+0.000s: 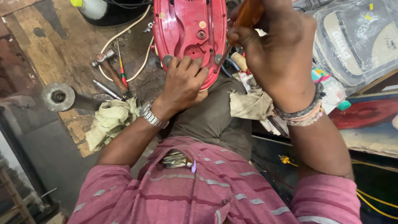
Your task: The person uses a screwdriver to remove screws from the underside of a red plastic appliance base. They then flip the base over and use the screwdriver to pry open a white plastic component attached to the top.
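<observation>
Around the work lie several loose things on the worn wooden table (62, 49): one hammer with a wooden handle (110, 70), one thin screwdriver with a red and green handle (121, 70), one white cable (128, 37) that curves beside them, and one pale green cloth (110, 120) near the left wrist. A second, beige cloth (251, 103) lies at the right, under the right forearm. The red oval plastic appliance base (188, 33) rests on the person's lap, underside up. The left hand (182, 85) presses its lower edge, fingers bent over the rim, a half-closed grip. The right hand (282, 49) is closed tightly around one screwdriver with an orange handle (248, 14); its shaft points down to the base.
</observation>
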